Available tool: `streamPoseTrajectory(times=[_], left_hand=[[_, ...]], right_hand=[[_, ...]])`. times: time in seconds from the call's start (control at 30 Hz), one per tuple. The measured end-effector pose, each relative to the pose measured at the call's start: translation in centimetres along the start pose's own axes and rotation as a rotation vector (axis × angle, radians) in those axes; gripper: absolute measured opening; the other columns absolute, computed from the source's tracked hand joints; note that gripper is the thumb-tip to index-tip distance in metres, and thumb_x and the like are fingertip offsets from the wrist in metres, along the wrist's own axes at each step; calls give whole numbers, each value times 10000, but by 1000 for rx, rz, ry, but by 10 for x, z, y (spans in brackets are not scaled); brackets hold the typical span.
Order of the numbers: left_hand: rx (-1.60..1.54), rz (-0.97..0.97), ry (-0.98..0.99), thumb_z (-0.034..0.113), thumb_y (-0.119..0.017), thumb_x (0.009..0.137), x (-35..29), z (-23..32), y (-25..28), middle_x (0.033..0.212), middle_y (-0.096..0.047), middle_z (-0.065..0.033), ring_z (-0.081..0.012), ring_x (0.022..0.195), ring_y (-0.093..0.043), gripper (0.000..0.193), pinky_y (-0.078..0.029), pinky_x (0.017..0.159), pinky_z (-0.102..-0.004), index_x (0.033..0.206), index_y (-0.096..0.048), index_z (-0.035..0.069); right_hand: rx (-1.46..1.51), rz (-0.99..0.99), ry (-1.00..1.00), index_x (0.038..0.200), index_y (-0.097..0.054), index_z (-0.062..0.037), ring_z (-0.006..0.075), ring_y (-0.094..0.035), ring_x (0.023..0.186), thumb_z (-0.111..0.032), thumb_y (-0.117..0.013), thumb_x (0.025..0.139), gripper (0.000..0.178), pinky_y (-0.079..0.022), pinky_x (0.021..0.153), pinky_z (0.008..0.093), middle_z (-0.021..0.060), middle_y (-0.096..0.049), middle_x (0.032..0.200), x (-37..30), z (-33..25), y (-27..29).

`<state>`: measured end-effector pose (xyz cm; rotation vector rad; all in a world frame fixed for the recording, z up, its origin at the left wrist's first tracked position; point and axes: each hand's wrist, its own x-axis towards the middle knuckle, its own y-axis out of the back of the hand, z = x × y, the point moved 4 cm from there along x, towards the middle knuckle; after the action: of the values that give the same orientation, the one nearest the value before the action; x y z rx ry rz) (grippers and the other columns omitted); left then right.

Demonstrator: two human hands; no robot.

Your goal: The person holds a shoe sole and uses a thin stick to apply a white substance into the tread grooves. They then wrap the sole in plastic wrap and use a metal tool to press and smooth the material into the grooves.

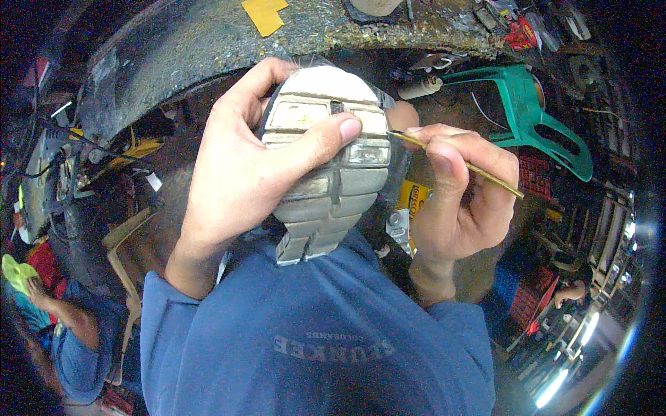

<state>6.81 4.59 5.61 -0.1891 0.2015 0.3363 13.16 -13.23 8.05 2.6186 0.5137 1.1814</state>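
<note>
Head view, left hand: the left hand (239,170) comes up from the lower left, forearm out of a blue sleeve, and is wrapped around a shoe held sole-up; the thumb lies flat across the tread, the fingers curl behind the far edge.
Head view, right hand: the right hand (461,197) rises from the lower right, wrist bent, thumb and first fingers pinched on a thin yellow-brown stick (485,173).
Shoe sole: the shoe sole (329,187) is grey-beige with blocky tread segments and dark grooves, held in front of the chest between the two hands, toe end uppermost.
Stick: it slants from the upper left to the lower right; its near tip touches the sole's right edge, just beside the left thumb tip.
Shirt: a blue shirt (312,333) fills the lower middle, with faint grey lettering across it.
Workbench: a rough, speckled grey bench edge (208,41) curves across the top.
Yellow paper: a flat yellow piece (265,14) lies on the bench at the upper middle.
Green frame: a green plastic frame (541,118) sits to the upper right, well apart from the hands.
Packet: a yellow-and-white packet (406,208) shows partly behind the sole and the right wrist; what it holds cannot be told.
Red crates: red slatted crates (534,173) stand at the right, their contents unclear.
Other person: a seated person's arm (66,312) in blue shows at the lower left, beside a light green cloth (17,272).
</note>
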Motion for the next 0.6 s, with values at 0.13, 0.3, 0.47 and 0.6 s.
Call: streamPoseTrajectory(times=[0.13, 0.3, 0.47, 0.6], left_hand=[[11, 0, -8, 236, -808, 830, -1, 0, 0, 949, -692, -44, -114, 868, -650, 371, -511, 807, -265, 1079, -624, 32], [-7, 15, -11, 232, -803, 830, -1, -1, 2, 958, -693, -46, -114, 869, -647, 365, -511, 814, -267, 1080, -629, 30], [-2, -5, -9, 223, -804, 827, -2, -1, 0, 966, -695, -47, -112, 873, -644, 361, -511, 818, -269, 1080, -634, 27], [-29, -2, -23, 221, -806, 826, -4, -2, -2, 965, -695, -45, -109, 868, -640, 358, -509, 813, -269, 1075, -635, 27]], right_hand=[[-3, -5, -7, 1039, -567, 45, 239, -694, 795, -8, -606, 977, 90, -577, 755, 331, 182, -688, 903, 2, 2, -3], [43, 6, -11, 1038, -558, 42, 237, -690, 788, -14, -601, 982, 90, -573, 751, 327, 194, -688, 901, 2, 3, -5], [46, 22, 16, 1039, -552, 44, 236, -687, 785, -22, -598, 986, 96, -573, 747, 327, 202, -685, 887, 3, 1, -4], [-7, 3, 2, 1036, -548, 42, 238, -688, 793, -25, -595, 989, 95, -572, 749, 329, 206, -684, 885, 5, -1, -4]])
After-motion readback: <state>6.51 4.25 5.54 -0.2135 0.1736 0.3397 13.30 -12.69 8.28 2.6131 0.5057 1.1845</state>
